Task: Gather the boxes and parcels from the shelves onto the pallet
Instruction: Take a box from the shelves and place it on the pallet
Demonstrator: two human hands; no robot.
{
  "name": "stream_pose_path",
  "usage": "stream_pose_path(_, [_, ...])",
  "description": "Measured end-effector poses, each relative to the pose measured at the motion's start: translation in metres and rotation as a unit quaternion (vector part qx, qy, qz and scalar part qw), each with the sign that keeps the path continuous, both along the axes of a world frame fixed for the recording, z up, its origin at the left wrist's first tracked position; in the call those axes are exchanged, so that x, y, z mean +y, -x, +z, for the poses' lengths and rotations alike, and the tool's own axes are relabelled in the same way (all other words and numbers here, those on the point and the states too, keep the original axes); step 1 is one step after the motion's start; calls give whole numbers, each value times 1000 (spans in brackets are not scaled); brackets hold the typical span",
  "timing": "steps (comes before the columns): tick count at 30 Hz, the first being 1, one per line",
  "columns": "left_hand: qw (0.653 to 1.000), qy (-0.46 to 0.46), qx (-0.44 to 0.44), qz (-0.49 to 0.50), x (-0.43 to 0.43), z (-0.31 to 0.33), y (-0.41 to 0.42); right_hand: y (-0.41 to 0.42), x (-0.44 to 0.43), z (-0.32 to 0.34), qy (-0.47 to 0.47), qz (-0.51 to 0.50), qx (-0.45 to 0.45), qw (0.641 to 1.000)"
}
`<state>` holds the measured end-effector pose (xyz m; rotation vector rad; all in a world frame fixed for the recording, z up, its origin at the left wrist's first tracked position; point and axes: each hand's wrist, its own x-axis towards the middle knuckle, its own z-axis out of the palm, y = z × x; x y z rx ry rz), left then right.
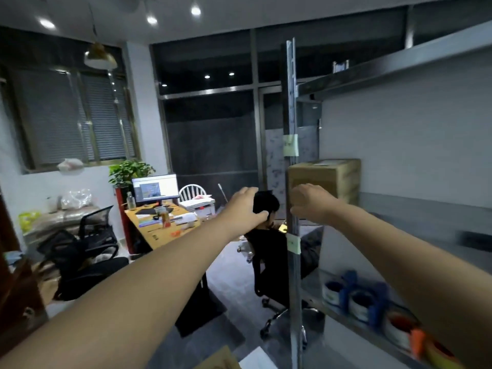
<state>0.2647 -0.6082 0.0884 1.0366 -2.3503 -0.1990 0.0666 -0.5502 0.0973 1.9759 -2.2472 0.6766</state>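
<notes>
- Pick-up step: stretched toward box (326,178), no hold yet.
- Left grip (247,207) and right grip (310,201) loose, empty.
- Next: pass post (291,102), clasp box sides.

A dim office: wooden desk (157,233) with monitor (155,189), black chair (98,230), blind-covered window (74,115), ceiling spotlights (195,10).

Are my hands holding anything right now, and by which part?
Nothing is gripped. The left hand is in open air; the right hand reaches in front of the brown cardboard box on the grey metal shelf; contact cannot be told.
</notes>
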Motion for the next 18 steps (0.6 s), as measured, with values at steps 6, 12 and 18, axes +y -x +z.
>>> stream_pose_path(6, [994,-37,-15,-98,79,-6,55,24,123,20,22,-94,-7,995])
stream_pose_path(12, [979,-14,-15,-205,182,-2,125,68,266,-7,4,-228,-10,974])
stream_pose_path(18, [941,12,-70,-331,328,-24,210,109,432,-34,1,-349,-15,937])
